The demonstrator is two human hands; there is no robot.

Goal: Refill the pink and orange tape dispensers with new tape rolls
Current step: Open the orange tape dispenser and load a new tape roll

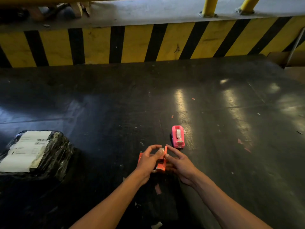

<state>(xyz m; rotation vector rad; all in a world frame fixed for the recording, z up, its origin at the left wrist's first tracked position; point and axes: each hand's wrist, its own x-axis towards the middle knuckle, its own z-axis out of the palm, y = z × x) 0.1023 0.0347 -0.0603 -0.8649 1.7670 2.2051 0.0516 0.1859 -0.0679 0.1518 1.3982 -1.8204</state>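
The orange tape dispenser (162, 164) is held between both hands, low in the middle of the view above the dark table (115, 104). My left hand (148, 160) covers its left side, thumb and fingers pinching a clear tape roll (160, 151) at the top. My right hand (179, 164) grips the dispenser's right side, thumb pressed on its upright orange edge. The pink tape dispenser (177, 136) stands on the table just beyond my right hand, a clear tape roll seated in it, untouched.
A black plastic-wrapped parcel with a white shipping label (33, 152) lies at the left. A yellow-and-black striped barrier (148, 43) runs along the table's far edge, with yellow posts (209, 5) above. Small red and white scraps litter the surface. A cardboard box (293, 63) sits far right.
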